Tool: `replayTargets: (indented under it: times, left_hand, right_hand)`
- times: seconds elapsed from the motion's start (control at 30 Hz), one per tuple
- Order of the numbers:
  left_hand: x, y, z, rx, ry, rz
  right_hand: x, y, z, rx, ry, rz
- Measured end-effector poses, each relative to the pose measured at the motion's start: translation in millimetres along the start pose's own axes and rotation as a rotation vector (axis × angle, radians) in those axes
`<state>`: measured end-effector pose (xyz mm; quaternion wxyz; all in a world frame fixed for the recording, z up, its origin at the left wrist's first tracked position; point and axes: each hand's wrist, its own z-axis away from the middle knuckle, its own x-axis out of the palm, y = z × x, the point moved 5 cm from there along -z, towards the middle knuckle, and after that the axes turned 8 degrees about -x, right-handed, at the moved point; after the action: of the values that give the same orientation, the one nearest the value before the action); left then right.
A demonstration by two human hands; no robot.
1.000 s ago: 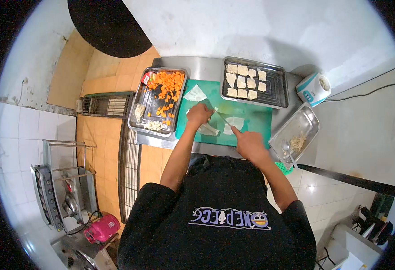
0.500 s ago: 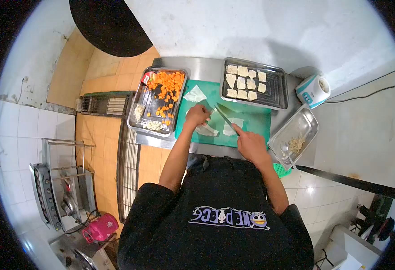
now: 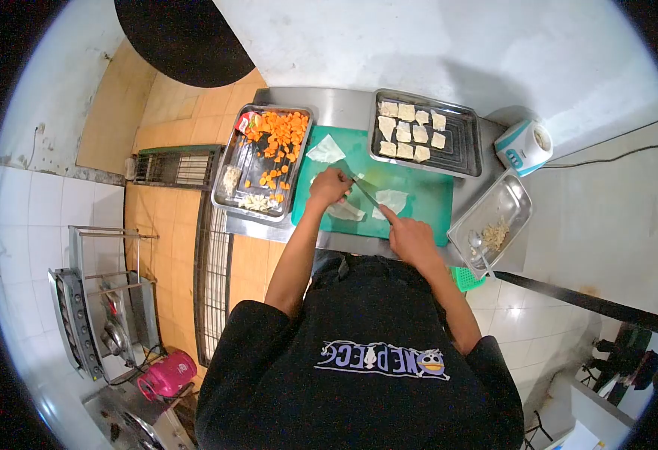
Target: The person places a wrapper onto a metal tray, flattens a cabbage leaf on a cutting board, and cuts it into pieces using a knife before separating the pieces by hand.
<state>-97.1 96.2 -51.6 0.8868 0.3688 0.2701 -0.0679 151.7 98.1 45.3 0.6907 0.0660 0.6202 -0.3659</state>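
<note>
My right hand [image 3: 411, 238] is closed round the handle of a knife [image 3: 366, 193], whose blade slants up and left over the green cutting board [image 3: 426, 202]. The blade's end is close to my left hand [image 3: 330, 186], which is closed with fingers pressed together at the board's left part; what it pinches is too small to name. Pale thin sheets lie about the hands: one sheet [image 3: 326, 149] above the left hand, one [image 3: 346, 211] just below it, and another [image 3: 390, 202] beside the blade.
Left of the board, a metal tray [image 3: 227, 161] holds sliced carrots [image 3: 282, 129] and pale chopped pieces. Behind stands a tray [image 3: 464, 142] with several pale squares. At right are a paper roll [image 3: 524, 148] and a steel pan [image 3: 520, 199] with chopped food and a spoon.
The knife's blade has shifted and now lies closer to my left hand than half a second ago. My left hand has hardly moved.
</note>
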Motion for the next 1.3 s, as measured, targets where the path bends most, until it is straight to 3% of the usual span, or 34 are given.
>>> replayTargets:
  times: [0.43, 0.83, 1.03, 1.1, 1.3]
  left_hand:
    - [-3.0, -4.5, 2.4, -0.073, 0.014, 0.019]
    - [-1.1, -6.6, -4.6, 0.023, 0.065, -0.039]
    - [0.0, -7.6, -10.4, 0.003, -0.038, -0.008]
    - [2.2, -12.7, -16.0, -0.012, -0.127, 0.150]
    - [-5.3, -12.6, -13.9, -0.026, -0.180, 0.128]
  right_hand:
    - [-6.2, -5.1, -4.6, -0.010, -0.030, 0.029]
    - [-8.3, -10.5, -1.3, -0.050, -0.025, 0.045]
    - [-49.9, -5.5, 7.6, -0.068, -0.195, 0.129]
    - [-62.0, 1.4, 9.6, -0.053, -0.248, 0.095]
    - [-71.9, 7.0, 15.6, -0.020, -0.047, -0.063]
